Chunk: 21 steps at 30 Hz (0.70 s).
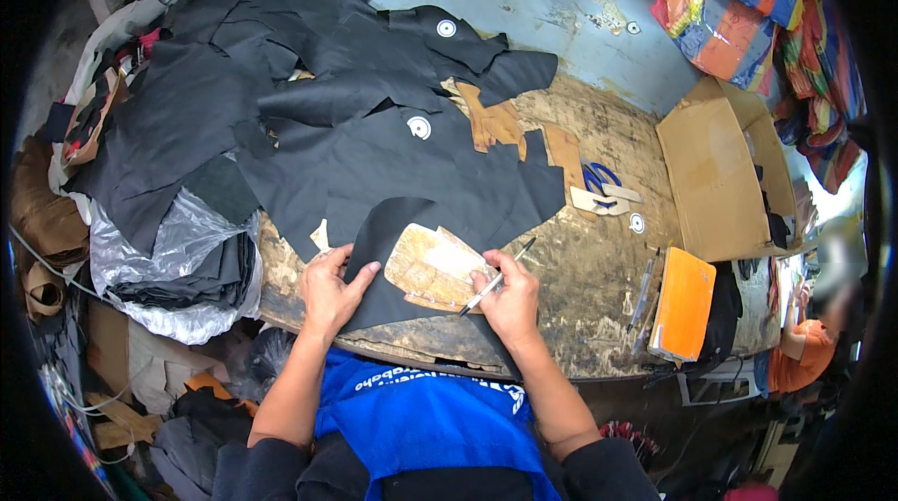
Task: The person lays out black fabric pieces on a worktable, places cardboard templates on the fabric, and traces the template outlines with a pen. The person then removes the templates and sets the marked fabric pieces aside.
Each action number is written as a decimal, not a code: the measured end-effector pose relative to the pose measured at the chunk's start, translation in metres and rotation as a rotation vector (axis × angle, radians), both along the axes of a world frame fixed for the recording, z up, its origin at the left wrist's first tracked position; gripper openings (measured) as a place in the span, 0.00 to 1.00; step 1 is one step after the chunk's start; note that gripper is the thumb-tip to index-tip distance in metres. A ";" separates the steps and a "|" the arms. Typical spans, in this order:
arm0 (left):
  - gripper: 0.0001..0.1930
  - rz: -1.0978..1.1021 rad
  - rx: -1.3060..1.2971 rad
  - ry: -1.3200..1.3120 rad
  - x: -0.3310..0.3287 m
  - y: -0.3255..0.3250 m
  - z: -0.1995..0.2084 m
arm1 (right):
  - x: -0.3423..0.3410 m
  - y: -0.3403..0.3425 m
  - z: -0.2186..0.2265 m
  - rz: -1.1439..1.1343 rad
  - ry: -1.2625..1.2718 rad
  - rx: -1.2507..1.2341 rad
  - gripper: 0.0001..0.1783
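Right hand, grip closed, is holding slim white-and-black pen at flat tan template; left hand, grip spread, is touching black leather-like sheet near table's front edge.

Black sheet smooth, matt; tabletop rough wood; bag glossy plastic.

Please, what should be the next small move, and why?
Perhaps trace the edge of the tan template with the pen: the template lies on the black leather-like sheet, the right hand holds the pen at that edge, and the left hand rests on the sheet.
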<state>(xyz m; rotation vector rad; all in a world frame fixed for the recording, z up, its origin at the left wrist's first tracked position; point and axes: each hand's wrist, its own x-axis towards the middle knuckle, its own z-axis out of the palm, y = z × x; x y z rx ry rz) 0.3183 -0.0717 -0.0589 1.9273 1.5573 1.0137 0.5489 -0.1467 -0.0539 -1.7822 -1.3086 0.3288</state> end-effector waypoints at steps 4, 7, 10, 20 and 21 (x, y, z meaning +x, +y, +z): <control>0.08 -0.211 0.123 -0.185 -0.005 0.006 -0.005 | 0.000 -0.003 -0.003 0.006 -0.266 0.045 0.19; 0.09 -0.358 0.108 -0.265 -0.012 0.008 -0.006 | 0.008 -0.005 -0.004 -0.020 -0.327 0.027 0.32; 0.09 -0.372 0.129 -0.311 -0.014 0.008 -0.007 | 0.013 -0.006 -0.004 0.026 -0.333 0.037 0.39; 0.08 -0.324 0.129 -0.394 -0.012 0.003 -0.009 | 0.008 -0.007 -0.009 -0.034 -0.160 0.017 0.46; 0.08 -0.315 0.137 -0.407 -0.012 0.001 -0.010 | 0.010 -0.007 -0.009 -0.024 -0.183 0.054 0.44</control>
